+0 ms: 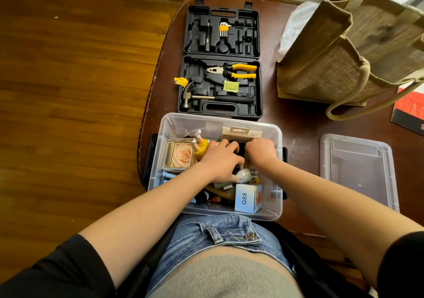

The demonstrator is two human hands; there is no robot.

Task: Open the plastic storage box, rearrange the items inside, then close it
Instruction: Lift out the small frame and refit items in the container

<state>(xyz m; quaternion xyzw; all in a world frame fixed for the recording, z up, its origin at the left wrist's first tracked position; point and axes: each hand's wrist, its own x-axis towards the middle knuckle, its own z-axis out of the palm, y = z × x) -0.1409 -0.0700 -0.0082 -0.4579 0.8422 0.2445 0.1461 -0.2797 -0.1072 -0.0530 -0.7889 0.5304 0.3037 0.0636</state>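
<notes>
The clear plastic storage box [274,208] stands open at the table's near edge, its lid [358,171] lying flat to the right. Both my hands are inside it, gripping a black item [242,148] in the middle. My left hand [221,162] covers its left side and my right hand [261,151] curls over its right side. Around them lie a rose picture box [180,155], a yellow figurine [202,145], a white mouse-like object [244,176], a blue Q88 box [247,199] and a beige hanging package [242,134]. Most of the black item is hidden.
An open black tool case [220,68] with pliers, a hammer and hex keys lies just behind the box. A jute bag [351,52] stands at the back right, a red and black booklet [410,111] at the right edge. Wooden floor lies to the left.
</notes>
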